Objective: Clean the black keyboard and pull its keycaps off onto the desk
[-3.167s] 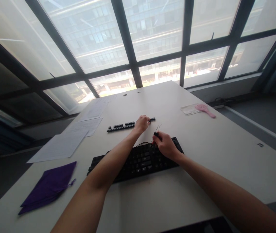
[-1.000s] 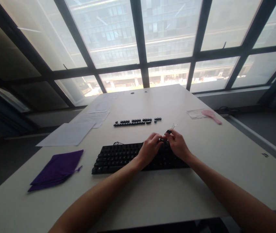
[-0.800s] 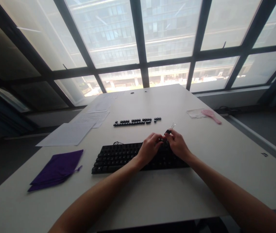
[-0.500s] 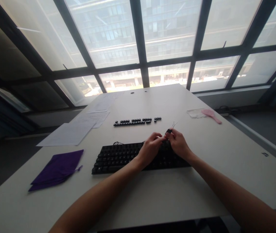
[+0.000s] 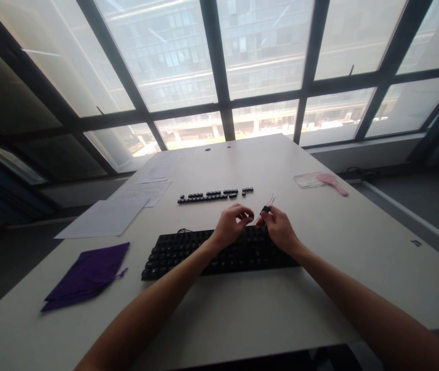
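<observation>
A black keyboard (image 5: 188,252) lies on the white table, with both my forearms reaching across it. My left hand (image 5: 232,224) pinches a small black keycap (image 5: 251,216) above the keyboard's back edge. Just to its right, my right hand (image 5: 279,225) is closed on a small puller tool (image 5: 266,209) with a black body and thin wire prongs pointing up and away. The two hands are slightly apart. Behind the keyboard, several loose black keycaps (image 5: 204,198) stand in rows on the table.
A purple cloth pouch (image 5: 86,274) lies left of the keyboard, and paper sheets (image 5: 103,218) spread behind it. At the right back are a pink hairbrush (image 5: 331,181) and a pale flat packet (image 5: 306,180). The white table (image 5: 266,159) reaches toward the windows.
My left hand has drawn away from my right hand, and a keycap now shows in its fingers. The whole view has shifted slightly.
</observation>
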Available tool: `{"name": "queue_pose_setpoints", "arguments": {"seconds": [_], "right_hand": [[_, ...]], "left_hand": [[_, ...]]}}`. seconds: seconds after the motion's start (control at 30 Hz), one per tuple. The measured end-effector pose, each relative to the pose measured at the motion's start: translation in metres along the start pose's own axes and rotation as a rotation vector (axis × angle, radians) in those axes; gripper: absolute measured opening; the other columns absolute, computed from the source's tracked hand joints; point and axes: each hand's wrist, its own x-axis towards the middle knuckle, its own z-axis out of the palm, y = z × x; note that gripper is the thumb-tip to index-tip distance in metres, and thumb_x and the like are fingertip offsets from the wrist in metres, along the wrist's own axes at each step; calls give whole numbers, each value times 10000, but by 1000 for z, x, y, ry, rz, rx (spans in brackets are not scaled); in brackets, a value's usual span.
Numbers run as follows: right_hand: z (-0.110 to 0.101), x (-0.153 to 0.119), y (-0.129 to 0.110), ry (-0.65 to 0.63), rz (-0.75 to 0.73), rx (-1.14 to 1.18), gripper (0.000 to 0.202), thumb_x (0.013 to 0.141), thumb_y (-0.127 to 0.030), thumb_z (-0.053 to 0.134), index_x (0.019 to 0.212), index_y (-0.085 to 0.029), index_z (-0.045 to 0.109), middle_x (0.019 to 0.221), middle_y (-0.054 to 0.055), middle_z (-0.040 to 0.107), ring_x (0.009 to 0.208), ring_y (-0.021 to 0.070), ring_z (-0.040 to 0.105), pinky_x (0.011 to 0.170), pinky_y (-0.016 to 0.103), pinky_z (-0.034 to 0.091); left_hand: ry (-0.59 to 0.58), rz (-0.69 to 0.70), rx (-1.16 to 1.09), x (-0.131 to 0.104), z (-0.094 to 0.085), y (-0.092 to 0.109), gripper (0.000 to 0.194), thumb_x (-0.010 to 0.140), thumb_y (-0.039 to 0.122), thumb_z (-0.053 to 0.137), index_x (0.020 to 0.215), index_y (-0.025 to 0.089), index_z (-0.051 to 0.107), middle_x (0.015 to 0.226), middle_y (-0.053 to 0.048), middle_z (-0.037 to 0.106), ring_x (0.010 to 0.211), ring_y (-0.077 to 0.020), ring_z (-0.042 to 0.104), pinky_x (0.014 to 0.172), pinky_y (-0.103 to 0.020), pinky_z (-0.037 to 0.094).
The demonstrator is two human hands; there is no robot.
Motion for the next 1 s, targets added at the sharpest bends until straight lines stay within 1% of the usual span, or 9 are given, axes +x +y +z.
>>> {"name": "queue_pose_setpoints", "arguments": {"seconds": [0.1, 0.2, 0.27, 0.33, 0.43, 0.53, 0.77, 0.9, 1.0], "right_hand": [[1, 0, 2, 0, -13, -22, 207, 946, -374, 518, 814, -220, 559, 738, 24, 712, 678, 192, 672, 688, 309, 489], [1, 0, 3, -11, -25, -40, 194, 944, -356, 523, 814, -219, 566, 738, 22, 715, 691, 195, 681, 702, 312, 489], [1, 0, 2, -9, -26, -39, 189, 945, -349, 521, 816, -218, 568, 734, 22, 714, 694, 198, 684, 704, 313, 487], [0, 0, 1, -5, -23, -41, 191, 946, -345, 519, 812, -218, 568, 726, 23, 713, 692, 200, 683, 700, 312, 485], [-1, 1, 0, -10, -18, -35, 189, 946, -335, 521, 807, -218, 569, 721, 22, 713, 693, 199, 680, 699, 310, 483], [0, 0, 0, -19, -14, -41, 190, 945, -326, 525, 799, -217, 577, 724, 21, 713, 691, 196, 673, 698, 307, 480], [0, 0, 1, -27, -5, -29, 196, 948, -325, 528, 797, -216, 588, 738, 24, 719, 696, 194, 678, 706, 307, 484], [0, 1, 0, -25, 9, -34, 193, 943, -334, 537, 801, -215, 595, 739, 28, 725, 698, 200, 685, 704, 313, 487], [0, 1, 0, -25, 14, -35, 198, 940, -340, 539, 799, -214, 596, 745, 31, 729, 702, 201, 687, 709, 315, 491]], "left_hand": [[-7, -75, 141, 37, -1, -23, 87, 811, 162, 727, 895, 183, 736, 848, -24, 715, 723, -143, 650, 710, -266, 537], [-86, -115, 307, 70, 9, -49, 120, 808, 162, 732, 927, 176, 743, 855, -31, 746, 752, -164, 666, 773, -292, 534], [-132, -102, 418, 83, 19, -63, 143, 822, 165, 716, 961, 186, 744, 887, -37, 753, 818, -185, 672, 818, -307, 527], [-143, -82, 475, 91, 27, -74, 124, 826, 163, 704, 934, 202, 750, 909, -43, 752, 914, -215, 660, 874, -330, 513], [-133, -67, 502, 96, 33, -83, 95, 839, 175, 685, 881, 218, 758, 925, -57, 743, 1015, -255, 614, 947, -376, 484], [-102, -52, 542, 98, 35, -88, 99, 860, 204, 672, 895, 222, 763, 986, -75, 717, 1055, -269, 571, 990, -403, 457], [-8, -72, 641, 96, 37, -93, 72, 861, 235, 704, 909, 220, 757, 1071, -73, 653, 1090, -272, 503, 992, -383, 447], [26, -99, 643, 94, 36, -93, 161, 863, 263, 715, 1019, 227, 734, 1105, -67, 644, 1108, -264, 495, 999, -362, 434], [53, -148, 679, 92, 33, -93, 263, 861, 328, 722, 1103, 226, 698, 1138, -80, 641, 1135, -275, 487, 1004, -373, 418]]}}
